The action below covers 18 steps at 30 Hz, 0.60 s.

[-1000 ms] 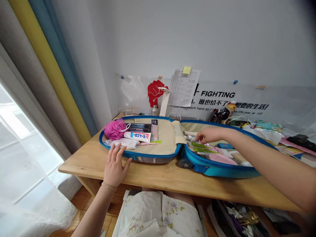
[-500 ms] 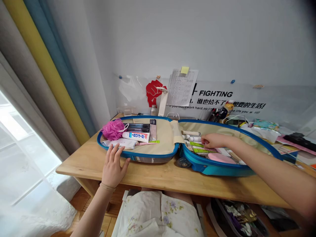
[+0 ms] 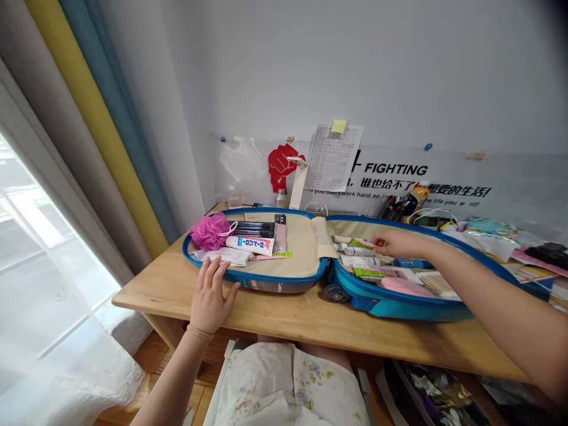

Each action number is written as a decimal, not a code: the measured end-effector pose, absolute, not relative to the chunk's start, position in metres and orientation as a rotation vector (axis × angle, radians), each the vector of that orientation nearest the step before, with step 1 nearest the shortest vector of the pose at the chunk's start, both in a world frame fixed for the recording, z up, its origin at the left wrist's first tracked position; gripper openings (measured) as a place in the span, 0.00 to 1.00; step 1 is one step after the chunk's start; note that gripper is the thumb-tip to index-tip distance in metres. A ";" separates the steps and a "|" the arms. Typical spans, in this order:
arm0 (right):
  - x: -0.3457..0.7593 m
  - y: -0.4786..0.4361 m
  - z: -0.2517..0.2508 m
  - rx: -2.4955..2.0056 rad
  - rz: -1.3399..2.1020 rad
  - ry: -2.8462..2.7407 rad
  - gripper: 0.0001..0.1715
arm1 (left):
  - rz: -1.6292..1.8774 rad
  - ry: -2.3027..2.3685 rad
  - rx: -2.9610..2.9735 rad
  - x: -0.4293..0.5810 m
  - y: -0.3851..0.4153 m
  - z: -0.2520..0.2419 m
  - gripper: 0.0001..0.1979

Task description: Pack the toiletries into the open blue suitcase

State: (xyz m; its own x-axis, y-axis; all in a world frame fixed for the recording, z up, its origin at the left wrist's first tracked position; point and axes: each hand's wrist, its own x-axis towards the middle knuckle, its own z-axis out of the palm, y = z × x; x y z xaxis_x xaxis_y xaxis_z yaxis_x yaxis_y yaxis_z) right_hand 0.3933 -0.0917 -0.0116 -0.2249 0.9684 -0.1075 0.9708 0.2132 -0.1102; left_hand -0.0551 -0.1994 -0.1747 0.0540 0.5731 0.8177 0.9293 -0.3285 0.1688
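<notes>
A blue suitcase (image 3: 402, 309) lies spread open on the wooden desk (image 3: 266, 313). Over its right half, my right hand (image 3: 397, 244) pinches a slim green-and-pink packet (image 3: 360, 242). Below that are white tubes (image 3: 358, 251), a similar green-and-pink packet (image 3: 375, 273), a pink oval item (image 3: 406, 287) and a pack of thin sticks (image 3: 439, 284). My left hand (image 3: 211, 296), fingers spread, rests at the near rim of the left half. Close to its fingertips lies a white packet (image 3: 225, 255). Behind that are a pink bath puff (image 3: 210, 231) and a toothpaste tube (image 3: 251, 244).
A white lamp (image 3: 298, 184) and a small bottle (image 3: 280, 198) stand behind the suitcase. Pens (image 3: 393, 208), an orange-yellow bottle (image 3: 418, 195) and packets crowd the back right. Beneath the desk is a bin (image 3: 421, 390) with wrappers. Curtains (image 3: 80, 118) hang at left.
My right hand has lifted the green-and-pink packet and moved it back within the right half, uncovering a blue item. My left hand stays at the rim. The view has shifted slightly.
</notes>
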 end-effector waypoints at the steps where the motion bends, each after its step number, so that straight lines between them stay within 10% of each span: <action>1: 0.390 -0.089 -0.006 1.988 -0.222 2.454 0.10 | -1.181 -1.505 -1.933 -0.055 -0.199 -0.175 0.25; 8: 0.293 -0.095 0.016 1.718 -0.345 2.773 0.28 | -1.186 -1.479 -1.931 -0.055 -0.200 -0.173 0.25; 18: 0.173 -0.095 -0.024 1.141 -0.248 2.686 0.24 | -1.126 -1.491 -1.932 -0.053 -0.202 -0.174 0.29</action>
